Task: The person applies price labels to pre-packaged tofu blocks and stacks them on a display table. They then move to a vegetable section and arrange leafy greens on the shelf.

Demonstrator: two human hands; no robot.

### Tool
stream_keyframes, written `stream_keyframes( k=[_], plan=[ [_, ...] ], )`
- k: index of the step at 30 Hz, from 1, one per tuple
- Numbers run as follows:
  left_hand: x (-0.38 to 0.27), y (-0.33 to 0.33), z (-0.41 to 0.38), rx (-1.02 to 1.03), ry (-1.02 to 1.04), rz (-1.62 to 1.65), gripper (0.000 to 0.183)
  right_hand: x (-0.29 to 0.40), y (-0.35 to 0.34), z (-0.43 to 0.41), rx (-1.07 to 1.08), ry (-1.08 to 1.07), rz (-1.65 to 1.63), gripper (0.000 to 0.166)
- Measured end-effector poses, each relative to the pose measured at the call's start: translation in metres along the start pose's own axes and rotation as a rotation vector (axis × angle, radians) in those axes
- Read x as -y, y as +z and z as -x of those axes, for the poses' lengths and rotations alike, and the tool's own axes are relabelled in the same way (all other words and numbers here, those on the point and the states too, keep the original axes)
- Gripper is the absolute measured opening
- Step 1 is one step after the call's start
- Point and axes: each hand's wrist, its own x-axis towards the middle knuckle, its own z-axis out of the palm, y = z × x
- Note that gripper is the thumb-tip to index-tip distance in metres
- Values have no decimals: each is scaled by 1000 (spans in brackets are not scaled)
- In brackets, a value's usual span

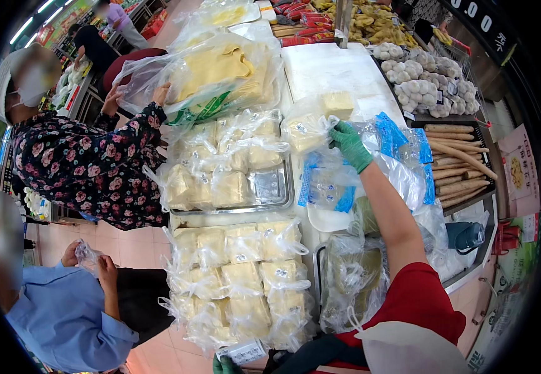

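Note:
My right hand [350,144], in a green glove, grips the knotted top of a clear plastic bag of tofu [304,133] above the white counter. A bare block of tofu [337,104] sits just behind that bag. At the bottom edge, my left hand [227,365], also green-gloved, holds a strip of printed barcode labels [242,351]. Near it stand rows of bagged tofu blocks [244,280], some bearing labels. More bagged blocks lie on a metal tray [272,187], part of which is bare.
Blue-printed plastic bags [326,182] lie near my right arm. Garlic [417,86] and long root vegetables [457,163] fill black trays at the right. Across the counter, a person in a floral top handles a bag of yellow tofu sheets [214,70]; another in blue holds a plastic bag [88,258].

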Motion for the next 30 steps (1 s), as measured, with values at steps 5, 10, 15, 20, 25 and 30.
stream_keyframes(
  k=[5,10,15,20,25,30],
  plan=[
    [3,-9,0,13,48,13,29,-9,-10,-5,32,29,42,14],
    [17,-27,-6,0,73,-56,29,-9,-9,6,-13,68,25,15],
    [6,-17,8,-20,30,-16,31,10,13,21,-119,29,295,38],
    [34,-36,-22,72,87,53,31,-4,6,1,-308,155,915,71],
    [42,-45,-28,29,87,-107,31,7,33,9,-336,29,1124,90],
    [2,-4,2,-8,8,20,36,22,41,16,-302,82,1199,88]
  ],
)
